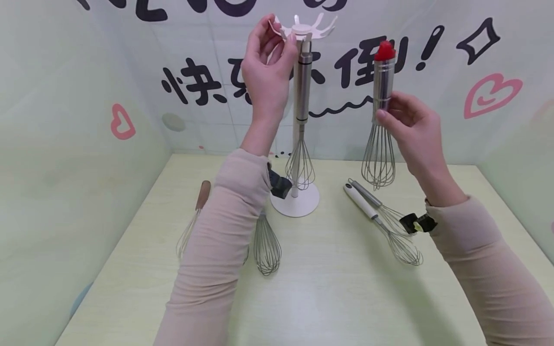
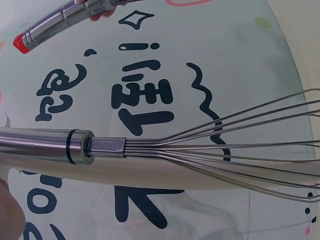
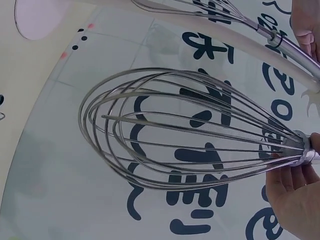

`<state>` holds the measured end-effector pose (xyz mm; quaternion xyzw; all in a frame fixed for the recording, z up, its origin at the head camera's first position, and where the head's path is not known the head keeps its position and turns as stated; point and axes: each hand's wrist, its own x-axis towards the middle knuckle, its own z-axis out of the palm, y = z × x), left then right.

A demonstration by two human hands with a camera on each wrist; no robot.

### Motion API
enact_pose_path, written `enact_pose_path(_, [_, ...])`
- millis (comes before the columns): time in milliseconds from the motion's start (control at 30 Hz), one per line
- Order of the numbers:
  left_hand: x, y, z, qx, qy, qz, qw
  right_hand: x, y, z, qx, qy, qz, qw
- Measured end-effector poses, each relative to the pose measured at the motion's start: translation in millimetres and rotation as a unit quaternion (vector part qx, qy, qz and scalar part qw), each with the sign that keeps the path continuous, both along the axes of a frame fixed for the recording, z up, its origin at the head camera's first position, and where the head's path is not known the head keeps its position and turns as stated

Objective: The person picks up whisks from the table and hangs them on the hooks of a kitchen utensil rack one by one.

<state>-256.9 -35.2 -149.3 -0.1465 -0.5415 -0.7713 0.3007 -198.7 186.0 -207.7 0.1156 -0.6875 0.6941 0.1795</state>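
Red-tipped whisk (image 1: 383, 81), hanging whisk (image 1: 304, 89): glossy metal. Stand (image 1: 298, 206): smooth, plastic-looking. Sleeves (image 1: 209, 254): matt cloth. Tabletop (image 1: 320, 293): smooth, wood-grained.

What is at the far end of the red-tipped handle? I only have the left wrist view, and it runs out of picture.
Observer: A wire whisk head, which points down below the right hand in the head view.
Operator: And what is the left hand holding? I see just a bit of it.
Observer: The white hooked stand top, at its left edge.
Operator: What lies over on the right side?
Observer: On the table, a white-handled whisk and a metal-handled whisk, close together.
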Motion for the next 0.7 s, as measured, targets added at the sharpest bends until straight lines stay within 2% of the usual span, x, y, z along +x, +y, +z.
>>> enact_pose_path(167, [1.4, 0.1, 1.9, 0.011, -0.003, -0.002, 0.9999, 0.8, -6.6, 7.9, 0.013, 0.011, 0.009, 1.0])
enact_pose_path(367, [7.2, 0.0, 5.1, 0.012, -0.02, -0.01, 0.9997, 1.3, -11.0, 16.5, 0.039, 0.019, 0.002, 0.999])
enact_pose_path(600, [4.5, -0.4, 2.7, 0.018, -0.012, -0.016, 0.9996, 1.9, -17.6, 27.1, 0.051, 0.015, 0.003, 0.999])
enact_pose_path(700, [10.0, 0.6, 5.5, 0.016, -0.019, -0.02, 0.9995, 1.6, -19.5, 29.3, 0.054, 0.015, 0.003, 0.998])
